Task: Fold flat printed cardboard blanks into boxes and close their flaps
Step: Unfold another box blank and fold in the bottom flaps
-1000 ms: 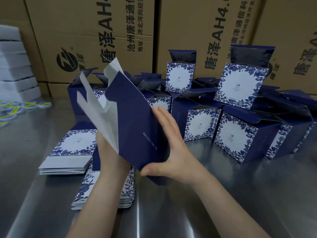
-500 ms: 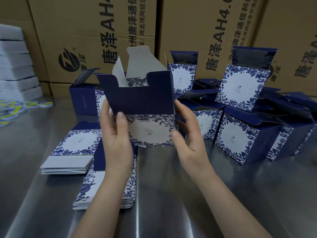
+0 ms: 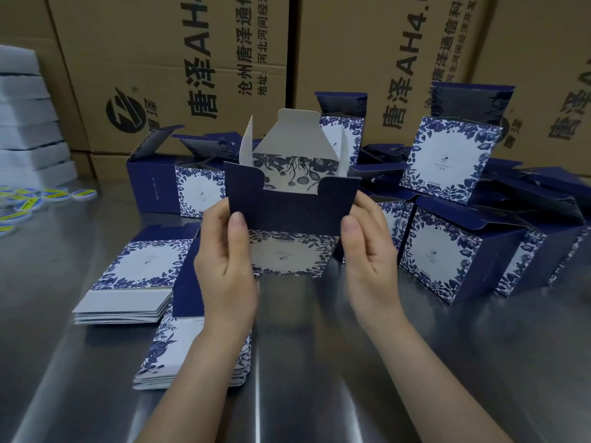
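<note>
At centre frame, the partly erected box was held upright above the steel table, its top flaps standing open and its white interior visible. The left hand grasped the box's left edge, thumb on the navy front panel. The right hand grasped the right edge likewise. Two stacks of flat blanks lay at lower left. Erected boxes stood grouped at right and behind, before brown shipping cartons.
</note>
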The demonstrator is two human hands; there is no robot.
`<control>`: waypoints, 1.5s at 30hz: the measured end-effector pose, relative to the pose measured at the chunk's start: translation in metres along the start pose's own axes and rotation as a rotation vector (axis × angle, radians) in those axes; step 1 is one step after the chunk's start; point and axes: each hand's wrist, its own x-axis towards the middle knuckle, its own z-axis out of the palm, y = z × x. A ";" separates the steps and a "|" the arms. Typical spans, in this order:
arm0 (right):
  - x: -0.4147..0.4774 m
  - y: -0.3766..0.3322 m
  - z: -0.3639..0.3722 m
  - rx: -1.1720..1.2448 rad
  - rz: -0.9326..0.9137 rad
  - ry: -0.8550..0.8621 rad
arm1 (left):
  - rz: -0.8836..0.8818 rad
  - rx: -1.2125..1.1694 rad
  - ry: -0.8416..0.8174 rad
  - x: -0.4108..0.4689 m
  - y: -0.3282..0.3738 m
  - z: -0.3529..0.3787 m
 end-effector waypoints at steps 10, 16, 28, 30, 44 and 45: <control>-0.006 -0.005 0.006 -0.009 -0.024 0.230 | 0.085 0.111 0.059 -0.011 -0.002 0.008; -0.008 -0.006 0.011 -0.050 -0.013 0.305 | 0.103 0.185 0.076 -0.014 0.000 0.010; -0.007 -0.004 0.013 -0.106 0.001 0.374 | 0.158 0.282 0.070 -0.015 -0.004 0.012; -0.008 -0.004 0.012 -0.111 0.008 0.369 | 0.154 0.286 0.075 -0.016 -0.005 0.012; -0.002 0.002 0.006 0.119 0.201 0.183 | 0.107 0.235 -0.002 -0.019 0.001 0.013; -0.003 0.002 0.005 0.094 0.188 0.150 | 0.084 0.214 -0.013 -0.018 0.002 0.012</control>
